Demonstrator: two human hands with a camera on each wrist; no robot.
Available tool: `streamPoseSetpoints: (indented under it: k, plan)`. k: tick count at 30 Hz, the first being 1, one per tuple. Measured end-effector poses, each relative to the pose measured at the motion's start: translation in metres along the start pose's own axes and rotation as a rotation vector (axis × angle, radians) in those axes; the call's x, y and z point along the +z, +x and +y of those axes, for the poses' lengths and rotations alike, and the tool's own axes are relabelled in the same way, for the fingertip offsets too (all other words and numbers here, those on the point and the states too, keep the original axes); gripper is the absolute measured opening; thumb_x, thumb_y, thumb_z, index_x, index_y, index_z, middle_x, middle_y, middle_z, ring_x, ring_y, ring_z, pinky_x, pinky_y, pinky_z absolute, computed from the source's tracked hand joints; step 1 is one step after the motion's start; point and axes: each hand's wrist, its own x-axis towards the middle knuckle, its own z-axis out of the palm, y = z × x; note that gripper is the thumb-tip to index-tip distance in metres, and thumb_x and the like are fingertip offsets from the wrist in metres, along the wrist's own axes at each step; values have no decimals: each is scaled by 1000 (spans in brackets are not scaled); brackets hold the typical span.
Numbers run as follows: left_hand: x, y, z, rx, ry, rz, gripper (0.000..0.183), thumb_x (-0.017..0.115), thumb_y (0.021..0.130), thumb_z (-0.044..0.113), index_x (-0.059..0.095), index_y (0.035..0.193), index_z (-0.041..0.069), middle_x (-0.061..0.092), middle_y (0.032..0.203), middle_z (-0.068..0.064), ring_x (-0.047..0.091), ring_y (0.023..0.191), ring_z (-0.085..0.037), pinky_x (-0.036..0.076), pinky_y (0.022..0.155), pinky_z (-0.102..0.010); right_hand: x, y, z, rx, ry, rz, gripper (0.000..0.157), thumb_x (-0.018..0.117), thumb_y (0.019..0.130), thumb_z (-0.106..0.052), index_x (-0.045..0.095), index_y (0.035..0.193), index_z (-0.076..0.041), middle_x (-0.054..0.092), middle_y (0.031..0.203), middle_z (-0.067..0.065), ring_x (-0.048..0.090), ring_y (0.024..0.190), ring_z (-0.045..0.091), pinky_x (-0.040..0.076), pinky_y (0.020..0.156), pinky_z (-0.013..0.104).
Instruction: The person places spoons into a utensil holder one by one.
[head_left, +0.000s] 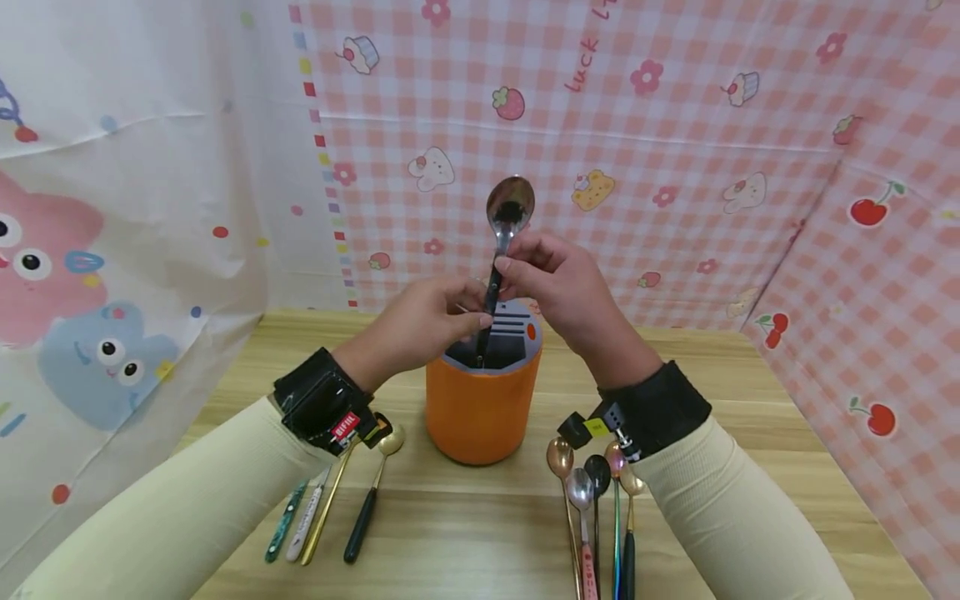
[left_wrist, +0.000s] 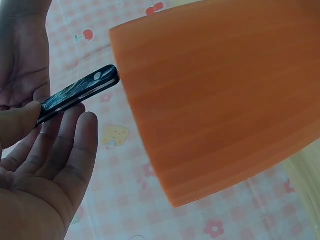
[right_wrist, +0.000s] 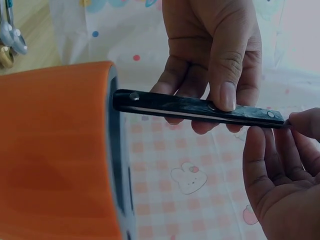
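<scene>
Above the orange holder [head_left: 482, 408], mid-bench [head_left: 480, 517], both hands met on one spoon [head_left: 504, 242]. Spoon stood upright, bowl up, black handle end dipping into the holder's front slot; the head view showed the tip just inside the grey rim, and I couldn't tell if it touched the bottom. Left hand [head_left: 420, 325] pinched the lower handle: thumb pressed on top, the other fingers [left_wrist: 75, 145] fairly straight underneath, per the left wrist view. Right hand [head_left: 558, 287] pinched the handle higher up, near the neck, thumb and fingers curled round it. Right wrist view showed the same handle [right_wrist: 200, 107] running level out of the holder mouth, black with two small rivets and a pale edge line. Holder's top was a grey insert with slots and a small orange dot on it. Bench left of the holder: four utensils [head_left: 330, 508] lying side by side, handles towards the person, partly under the left sleeve; one had a gold bowl and dark handle. Bench right of the holder: five spoons [head_left: 596, 508] in a tight row, bowls towards the holder, mixed finishes (copper, silver, black, rainbow, gold). Both wrists carried black straps with cameras. Backdrop was a pink checked cloth [head_left: 675, 125] with cherries and cupcakes, cartoon sheet on the left.
</scene>
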Motion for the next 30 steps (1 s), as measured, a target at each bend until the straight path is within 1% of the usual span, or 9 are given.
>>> streamPoseSetpoints:
  k: [2, 5, 9, 13, 19, 25, 30]
  plan:
    - [3, 3, -2, 7, 2, -1, 12, 66, 94, 14, 64, 106, 12, 68, 102, -4, 65, 89, -17, 57, 75, -34, -1, -1, 3, 18, -7, 2, 13, 64, 96, -11, 59, 99, 1, 62, 89, 6, 63, 81, 24, 57, 76, 32]
    - [7, 6, -6, 6, -2, -21, 14, 68, 93, 13, 65, 106, 9, 70, 101, -7, 66, 86, -19, 57, 74, -34, -3, -3, 9, 44, -48, 3, 15, 64, 95, -11, 61, 99, 3, 63, 89, 6, 63, 80, 24, 57, 76, 33]
    - [12, 9, -10, -10, 16, -49, 14, 69, 92, 13, 66, 104, 6, 71, 99, -9, 67, 81, -20, 57, 72, -34, -5, -7, 17, 73, -120, -2, 15, 64, 96, -13, 62, 101, 2, 64, 93, 8, 63, 80, 25, 57, 79, 41]
    - [17, 11, -14, -43, 33, -70, 14, 70, 91, 14, 68, 103, 6, 73, 96, -8, 68, 77, -19, 57, 70, -34, -6, -10, 24, 108, -149, -22, 16, 64, 96, -16, 62, 102, -1, 64, 97, 10, 64, 83, 26, 54, 83, 50]
    - [22, 10, -18, -66, 32, -100, 13, 70, 91, 15, 70, 100, 6, 74, 94, -8, 69, 79, -19, 57, 70, -33, -8, -16, 34, 154, -170, -33, 17, 65, 96, -17, 62, 103, -2, 64, 94, 11, 65, 82, 27, 55, 81, 49]
    - [22, 11, -19, -40, 57, -100, 11, 70, 91, 15, 70, 96, 6, 73, 90, -6, 67, 75, -18, 56, 68, -31, -8, -22, 40, 223, -182, -45, 16, 66, 95, -17, 63, 102, -4, 65, 97, 13, 67, 83, 27, 56, 80, 44]
    - [23, 13, -18, -45, 80, -129, 10, 69, 90, 15, 72, 92, 6, 73, 86, -4, 66, 72, -15, 55, 64, -29, -10, -26, 46, 217, -213, -98, 12, 66, 95, -16, 65, 100, -5, 66, 94, 15, 66, 85, 27, 56, 78, 41]
